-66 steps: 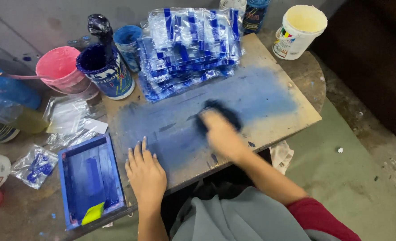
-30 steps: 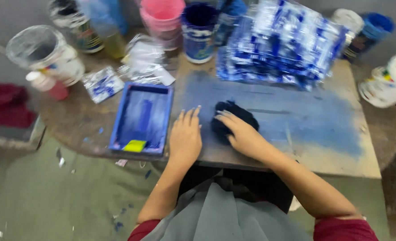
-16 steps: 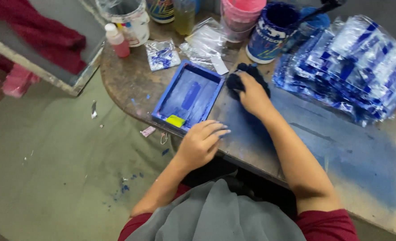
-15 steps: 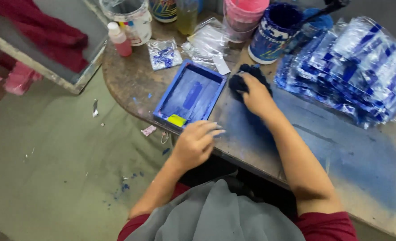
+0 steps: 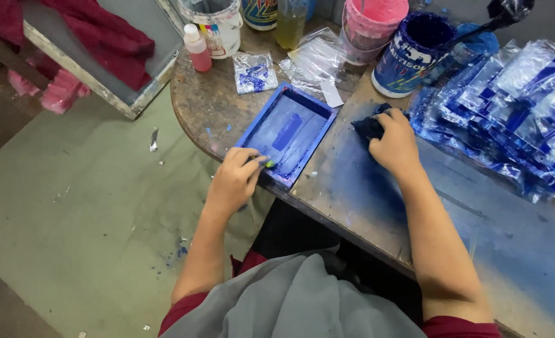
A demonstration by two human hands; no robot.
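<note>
A small rectangular screen-printing frame with a blue-stained wooden border (image 5: 288,134) lies near the front left edge of the round, ink-marked wooden desk (image 5: 202,103). Its near corner is gripped by the left hand (image 5: 234,181), whose fingers are closed over the frame edge and over a small yellow-green tab (image 5: 269,164) stuck there. The right hand (image 5: 395,144) is clenched on a dark blue, ink-soaked rag (image 5: 368,127), which is pressed against a blue-smeared wooden board (image 5: 377,194) just beside the frame's right side.

Toward the back edge of the desk, a blue-stained paint tub (image 5: 412,53) and a pink paint tub (image 5: 373,25) are seen, and a heap of clear plastic pouches printed in blue (image 5: 515,112) is piled at the right. A small printed pouch (image 5: 255,72) lies behind the frame.

For the step in hand, judged to be a wiping of the board while the frame is steadied, the frame is best held flat and still by its wooden border, so that the mesh is not touched. The rag is best kept bunched under the palm and drawn in even strokes, away from the printed pouches, so that wet ink is not carried onto them.
</note>
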